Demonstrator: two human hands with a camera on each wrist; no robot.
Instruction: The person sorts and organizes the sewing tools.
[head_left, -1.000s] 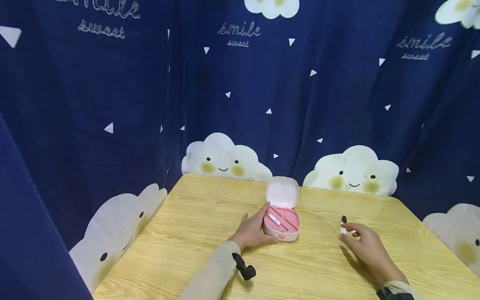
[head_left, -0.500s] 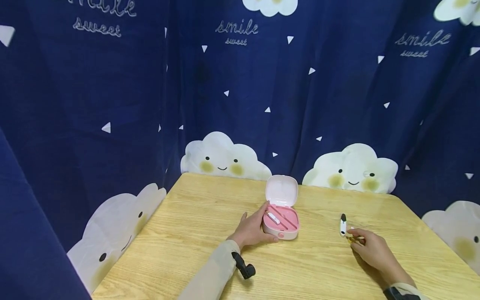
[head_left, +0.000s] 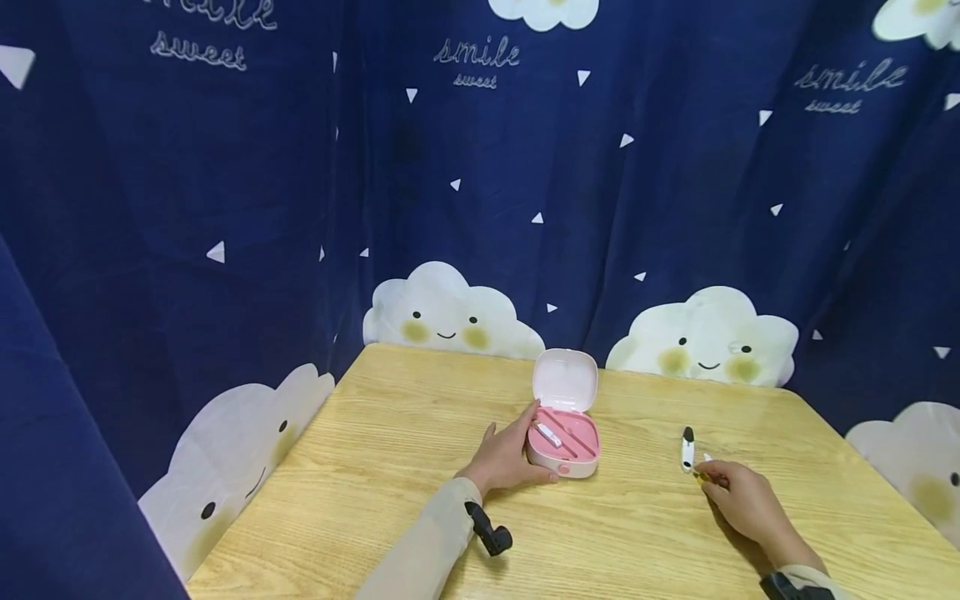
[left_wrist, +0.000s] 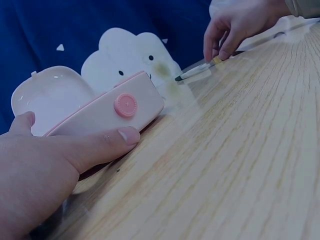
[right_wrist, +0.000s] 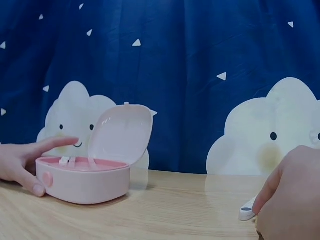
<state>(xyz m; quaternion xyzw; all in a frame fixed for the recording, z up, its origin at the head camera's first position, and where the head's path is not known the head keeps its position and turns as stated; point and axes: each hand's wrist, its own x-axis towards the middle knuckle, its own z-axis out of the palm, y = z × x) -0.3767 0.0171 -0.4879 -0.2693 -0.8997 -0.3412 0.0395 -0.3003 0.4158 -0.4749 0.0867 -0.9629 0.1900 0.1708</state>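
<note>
A pink case (head_left: 564, 467) stands on the wooden table, its lid (head_left: 565, 381) raised. My left hand (head_left: 504, 460) grips its left side, thumb along the front by the round pink button (left_wrist: 126, 105). Inside the case, a small white tool (head_left: 548, 435) lies in a slotted pink insert. To the right, a slim white tool with a black end (head_left: 687, 450) lies on the table. Just beside it my right hand (head_left: 742, 496) pinches a small yellow thing (head_left: 702, 477) between thumb and fingers, mostly hidden by them. A small white tip (head_left: 707, 457) shows just beyond the fingertips.
The light wooden table (head_left: 360, 467) reaches back to a dark blue curtain (head_left: 480, 167) printed with white clouds and triangles. Both wrists wear black camera mounts, the left mount (head_left: 489, 531) hanging over the table.
My right hand has let go of the black-ended white tool, which now lies on the table, and moved slightly right and down to the small yellow thing. The left hand stays on the case.
</note>
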